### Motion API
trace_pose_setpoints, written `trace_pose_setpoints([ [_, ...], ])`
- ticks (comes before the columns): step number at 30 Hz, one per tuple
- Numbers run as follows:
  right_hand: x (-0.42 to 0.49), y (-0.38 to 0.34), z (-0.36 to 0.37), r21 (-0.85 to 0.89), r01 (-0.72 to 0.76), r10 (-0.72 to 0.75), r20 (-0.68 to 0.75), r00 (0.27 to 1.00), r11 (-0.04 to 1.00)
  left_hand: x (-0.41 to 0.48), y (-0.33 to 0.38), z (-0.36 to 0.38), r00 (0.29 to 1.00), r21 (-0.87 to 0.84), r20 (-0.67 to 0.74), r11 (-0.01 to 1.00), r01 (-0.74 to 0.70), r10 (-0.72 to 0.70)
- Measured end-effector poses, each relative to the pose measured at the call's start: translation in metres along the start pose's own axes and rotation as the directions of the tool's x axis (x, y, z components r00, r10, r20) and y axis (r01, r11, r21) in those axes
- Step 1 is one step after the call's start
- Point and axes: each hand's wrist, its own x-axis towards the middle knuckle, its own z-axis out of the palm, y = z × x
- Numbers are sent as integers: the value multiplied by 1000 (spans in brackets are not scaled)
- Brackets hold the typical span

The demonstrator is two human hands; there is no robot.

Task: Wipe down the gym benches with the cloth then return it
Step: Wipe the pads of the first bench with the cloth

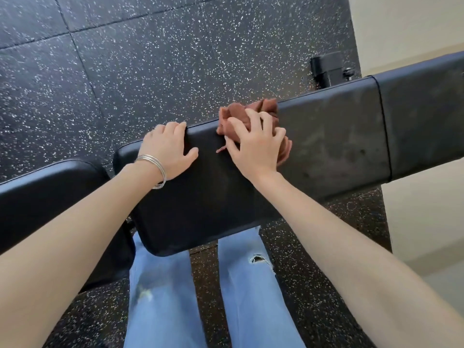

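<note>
A black padded gym bench point(326, 146) runs across the view from lower left to upper right. A crumpled brown cloth point(241, 114) lies on its far edge. My right hand point(253, 144) presses down on the cloth with spread fingers. My left hand point(168, 146), with silver bangles at the wrist, rests on the bench's far edge just left of the cloth, fingers over the rim and thumb on the top.
A second black pad point(45, 192) sits at the left, separated by a gap. Speckled black rubber floor point(125, 71) surrounds the bench. A black bracket point(329, 69) stands behind the bench. A pale wall and floor point(414, 26) are at the right. My legs in blue jeans point(163, 297) stand below.
</note>
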Motion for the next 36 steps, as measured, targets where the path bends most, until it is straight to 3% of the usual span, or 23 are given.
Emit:
trace_pose_setpoints([
  [3,13,29,-7,-69,204,-204,7,979,977,6,14,1,1000,9,-16,1000,14,-14],
  [5,29,62,-9,-138,231,-228,40,973,963,11,25,1,1000,9,-21,1000,10,-10],
  [7,41,105,-10,-129,38,-34,35,999,991,19,37,0,1000,9,-26,1000,-11,11],
  [10,51,168,-18,-124,-241,239,-34,971,963,31,57,-1,999,11,-38,999,-37,37],
  [12,55,183,-22,-128,-293,289,-43,956,948,36,69,-1,998,14,-46,999,-40,40],
  [16,40,147,-14,-14,-360,358,-72,931,933,40,81,-1,998,-19,-68,1000,-9,8],
  [20,-32,91,2,101,-225,232,-65,971,969,43,82,-6,999,-55,-39,998,-15,13],
  [22,-72,69,13,68,-103,108,-72,992,992,43,79,-7,999,-37,-30,999,-39,38],
  [25,-92,71,17,35,68,-66,-57,996,997,40,76,-6,996,-6,-38,997,-79,79],
  [27,-78,86,12,10,96,-94,-86,992,995,37,72,-4,993,16,-45,994,-105,106],
  [30,-41,102,4,37,-151,154,-104,983,988,32,64,-3,988,34,-56,989,-141,143],
  [33,0,103,3,90,-454,463,-141,875,886,30,56,0,981,51,-56,982,-182,185],
  [36,0,75,9,136,-552,568,-162,807,823,29,48,0,974,70,-57,975,-213,217],
])
